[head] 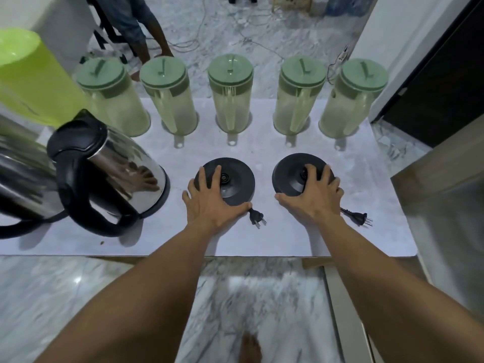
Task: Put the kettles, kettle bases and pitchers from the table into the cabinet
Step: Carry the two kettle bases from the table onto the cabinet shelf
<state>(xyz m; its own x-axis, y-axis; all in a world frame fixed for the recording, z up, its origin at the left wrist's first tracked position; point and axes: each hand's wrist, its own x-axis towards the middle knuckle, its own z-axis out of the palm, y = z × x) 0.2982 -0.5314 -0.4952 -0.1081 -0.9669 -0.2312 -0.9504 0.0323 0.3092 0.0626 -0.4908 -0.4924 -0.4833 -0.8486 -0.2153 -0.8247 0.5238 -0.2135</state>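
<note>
Two round black kettle bases lie on the white table (327,239). My left hand (209,197) rests spread on the left base (233,182), fingers wrapped over its near-left rim. My right hand (314,192) lies on the right base (293,174) the same way. Each base has a short cord ending in a plug (256,218), the right plug (360,218) lying beside my right wrist. A steel kettle with black lid and handle (110,169) stands at the left; a second steel kettle (18,179) is cut off by the left edge. Several green-lidded clear pitchers, the middle one (231,98), line the far side.
A lime-green container (28,74) stands at the far left. Another person (136,24) stands beyond the table on a marble floor strewn with cables. A dark doorway or cabinet (440,85) is at the far right, with a steel-grey surface (445,205) beside the table's right end.
</note>
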